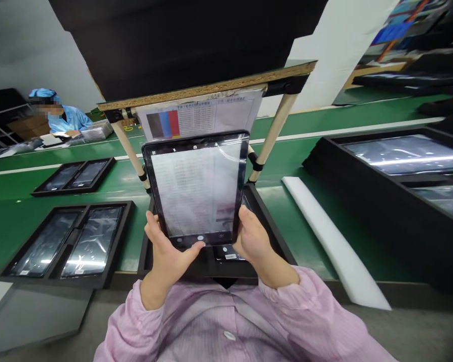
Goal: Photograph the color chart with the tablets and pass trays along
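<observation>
A black-framed tablet [200,193] is held up in front of me, its lit screen showing a blurry pale camera picture with icons along the top and bottom. My left hand [166,256] grips its lower left corner, the thumb lying at the bottom edge near a round on-screen button. Around the lower right edge, my right hand [254,241] is closed on the same tablet. Beneath it lies a black foam tray [275,226], partly hidden, with another tablet [230,253] in its right slot. Behind the tablet hangs a printed sheet [226,118] with colour bars.
Black trays of tablets [92,241] lie to the left on the green bench [305,236]. A white foam strip [332,241] and a tall stack of black trays [366,221] stand at right. A shelf on pipe legs [275,136] rises ahead. One co-worker [66,115] sits far left.
</observation>
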The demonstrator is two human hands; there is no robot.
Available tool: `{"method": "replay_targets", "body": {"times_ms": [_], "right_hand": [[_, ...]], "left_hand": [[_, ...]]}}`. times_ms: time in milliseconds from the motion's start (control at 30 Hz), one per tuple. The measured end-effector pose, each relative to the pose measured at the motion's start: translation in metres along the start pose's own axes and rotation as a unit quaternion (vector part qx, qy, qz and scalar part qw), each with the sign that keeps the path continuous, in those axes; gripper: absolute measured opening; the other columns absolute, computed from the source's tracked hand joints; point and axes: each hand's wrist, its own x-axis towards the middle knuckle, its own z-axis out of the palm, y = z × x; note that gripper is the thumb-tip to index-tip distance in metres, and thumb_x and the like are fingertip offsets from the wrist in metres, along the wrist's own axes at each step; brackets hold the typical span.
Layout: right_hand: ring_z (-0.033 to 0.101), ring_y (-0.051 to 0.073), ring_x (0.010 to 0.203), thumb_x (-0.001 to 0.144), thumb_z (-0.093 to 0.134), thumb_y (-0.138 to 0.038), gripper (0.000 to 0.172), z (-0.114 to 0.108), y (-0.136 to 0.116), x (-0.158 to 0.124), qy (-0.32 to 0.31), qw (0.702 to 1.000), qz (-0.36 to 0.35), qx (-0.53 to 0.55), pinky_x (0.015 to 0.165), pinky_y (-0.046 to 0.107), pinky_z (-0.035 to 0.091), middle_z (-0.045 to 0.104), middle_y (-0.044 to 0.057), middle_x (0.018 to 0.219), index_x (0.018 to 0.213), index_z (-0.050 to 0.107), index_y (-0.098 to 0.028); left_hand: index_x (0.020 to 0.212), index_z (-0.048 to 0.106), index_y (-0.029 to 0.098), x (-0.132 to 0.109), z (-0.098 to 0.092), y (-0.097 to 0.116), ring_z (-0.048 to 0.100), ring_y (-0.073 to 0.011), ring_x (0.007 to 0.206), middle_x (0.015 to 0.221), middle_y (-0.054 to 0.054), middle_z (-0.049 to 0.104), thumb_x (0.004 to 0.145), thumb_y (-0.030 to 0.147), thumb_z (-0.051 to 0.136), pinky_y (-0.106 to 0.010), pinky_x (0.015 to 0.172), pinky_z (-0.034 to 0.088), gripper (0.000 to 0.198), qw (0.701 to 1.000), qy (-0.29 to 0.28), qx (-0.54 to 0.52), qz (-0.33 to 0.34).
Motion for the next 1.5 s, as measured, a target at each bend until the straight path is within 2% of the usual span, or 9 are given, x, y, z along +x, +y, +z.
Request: {"method": "replay_targets", "body": {"times_ms": [400,567,633,767,833,933,1067,1267,1500], "right_hand": [[0.067,0.030,0.112,0.076,0.076,-0.067,0.050,0.004,-0.001,0.001,-0.027,0.999,-0.021,-0.009,0.098,0.046,0.056,0.075,0.008,0.095,0.094,0.071,-0.021],[0.065,0.031,0.116,0.078,0.074,-0.067,0.051,0.000,0.003,-0.001,-0.025,1.000,-0.014,-0.012,0.100,0.047,0.055,0.075,0.009,0.100,0.097,0.072,-0.020],[0.061,0.032,0.124,0.082,0.069,-0.070,0.056,-0.005,0.004,-0.005,-0.031,0.999,-0.012,-0.037,0.105,0.049,0.052,0.074,0.010,0.110,0.107,0.072,-0.020],[0.031,0.025,0.149,0.096,0.052,-0.064,0.062,-0.009,-0.007,-0.015,-0.084,0.976,-0.108,-0.170,0.124,0.047,0.027,0.043,0.003,0.155,0.148,0.050,-0.030],[0.015,0.020,0.154,0.102,0.045,-0.057,0.061,-0.006,-0.022,-0.017,-0.144,0.942,-0.169,-0.250,0.127,0.044,0.014,0.020,-0.005,0.165,0.158,0.030,-0.037],[0.013,0.018,0.154,0.106,0.036,-0.051,0.064,0.001,-0.049,-0.012,-0.212,0.886,-0.224,-0.345,0.128,0.040,0.013,0.011,-0.004,0.167,0.161,0.009,-0.034],[0.023,0.019,0.152,0.107,0.033,-0.050,0.070,0.006,-0.069,0.002,-0.222,0.826,-0.278,-0.438,0.124,0.036,0.025,0.014,0.003,0.166,0.162,-0.003,-0.026],[0.044,0.022,0.141,0.106,0.035,-0.048,0.072,-0.001,-0.061,0.009,-0.167,0.782,-0.322,-0.507,0.114,0.038,0.042,0.032,0.007,0.161,0.162,-0.005,-0.028],[0.052,0.026,0.135,0.103,0.029,-0.064,0.080,-0.027,-0.050,0.018,-0.115,0.786,-0.257,-0.551,0.107,0.045,0.048,0.033,0.011,0.161,0.162,-0.007,-0.026]], "left_hand": [[0.160,-0.011,0.025,0.001,-0.001,0.005,0.037,-0.0374,0.129,0.129,-0.016,0.032,0.070,0.068,0.077,-0.064,0.106,0.039,0.134,0.998,0.016,0.056,0.013],[0.162,0.007,0.022,0.000,-0.003,-0.003,0.038,-0.0379,0.135,0.136,-0.018,0.038,0.063,0.063,0.084,-0.062,0.114,0.031,0.132,0.995,0.019,-0.082,-0.044],[0.159,0.026,0.024,0.000,-0.006,-0.008,0.042,-0.0351,0.138,0.142,-0.017,0.044,0.075,0.064,0.076,-0.056,0.115,0.035,0.105,0.957,0.008,-0.266,-0.114],[0.136,0.060,0.038,0.000,-0.013,-0.021,0.063,-0.0238,0.121,0.135,-0.004,0.065,0.089,0.052,0.065,-0.039,0.099,0.053,0.049,0.785,0.013,-0.533,-0.314],[0.130,0.063,0.044,-0.001,-0.015,-0.026,0.069,-0.0186,0.110,0.127,0.001,0.071,0.088,0.040,0.070,-0.032,0.091,0.057,0.043,0.738,0.023,-0.572,-0.357],[0.134,0.061,0.045,-0.003,-0.014,-0.028,0.071,-0.0177,0.108,0.129,0.002,0.071,0.091,0.033,0.066,-0.030,0.089,0.058,0.045,0.695,0.001,-0.613,-0.377],[0.132,0.064,0.041,-0.007,-0.009,-0.021,0.070,-0.0201,0.112,0.130,0.000,0.070,0.091,0.031,0.065,-0.031,0.090,0.059,0.042,0.664,-0.035,-0.636,-0.390],[0.131,0.064,0.041,-0.013,-0.009,-0.017,0.072,-0.0205,0.108,0.125,-0.003,0.072,0.085,0.030,0.074,-0.033,0.094,0.057,0.048,0.658,-0.045,-0.630,-0.410],[0.121,0.072,0.032,-0.006,-0.028,-0.005,0.073,-0.0227,0.106,0.122,-0.006,0.074,0.079,0.031,0.080,-0.032,0.092,0.058,0.043,0.681,0.011,-0.537,-0.498]]}}
